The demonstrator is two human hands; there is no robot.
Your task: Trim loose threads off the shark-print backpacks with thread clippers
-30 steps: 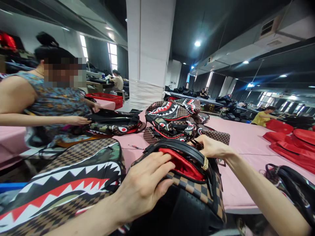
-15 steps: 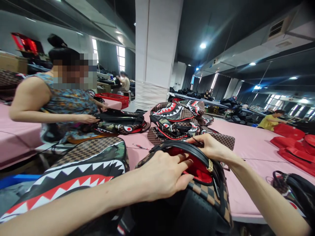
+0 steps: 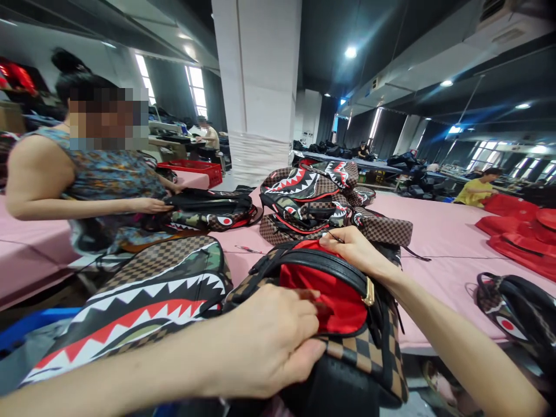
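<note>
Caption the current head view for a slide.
Left hand at the red-lined opening of a checkered backpack, right hand holding its far edge; shark-mouth bags piled on the pink table beyond.

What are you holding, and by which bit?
A checkered backpack: the right grip pinches the far edge of its opening; the left grip seems to hold the near edge.

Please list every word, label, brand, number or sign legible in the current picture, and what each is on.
None can be read.
Open backpack: checks and red lining, no legible lettering; any marking on its gold buckle is too small.
Shark-print backpack: teeth and checks, no legible words.
Pen-like item on the pink table: too small for any print.
Far background: too small and blurred.
</note>
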